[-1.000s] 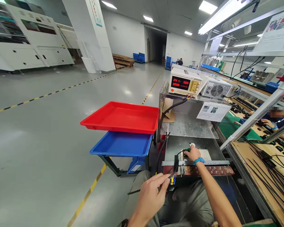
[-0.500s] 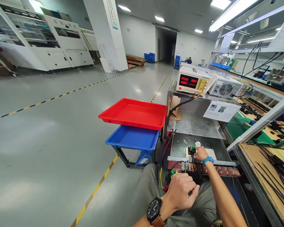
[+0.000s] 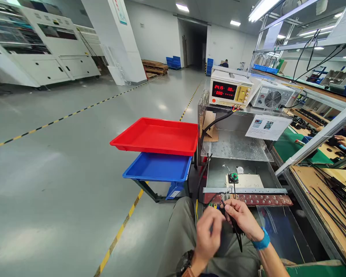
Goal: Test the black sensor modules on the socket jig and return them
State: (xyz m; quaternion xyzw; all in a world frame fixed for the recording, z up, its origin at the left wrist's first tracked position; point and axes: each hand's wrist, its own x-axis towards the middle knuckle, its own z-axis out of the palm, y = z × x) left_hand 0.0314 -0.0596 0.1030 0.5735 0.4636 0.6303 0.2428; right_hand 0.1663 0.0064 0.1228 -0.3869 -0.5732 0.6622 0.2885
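My right hand (image 3: 243, 217) pinches a thin black cable (image 3: 238, 236) between thumb and fingertips. One end points up past the fingers, and the other hangs over my lap. My left hand (image 3: 209, 232), blurred by motion, is curled closed just left of it; whatever its fingers hold, if anything, is hidden. Partly behind the hands is a green terminal block (image 3: 213, 206). Beyond them, a round green connector (image 3: 233, 177) sits on a pale plate (image 3: 252, 181), with a black lead running down from it toward me. A red-brown strip with screws (image 3: 265, 199) crosses the bench.
A power supply (image 3: 230, 90) with red digits stands on the metal shelf. Left of the bench, a red tray (image 3: 158, 134) sits above a blue tray (image 3: 161, 167). Black cables (image 3: 331, 207) lie on the wooden board at right. A person's hand (image 3: 343, 141) shows at far right.
My right hand has left the green connector and come back toward my lap, now with a black cable. The left hand has shifted slightly left. The view has turned a little rightward.
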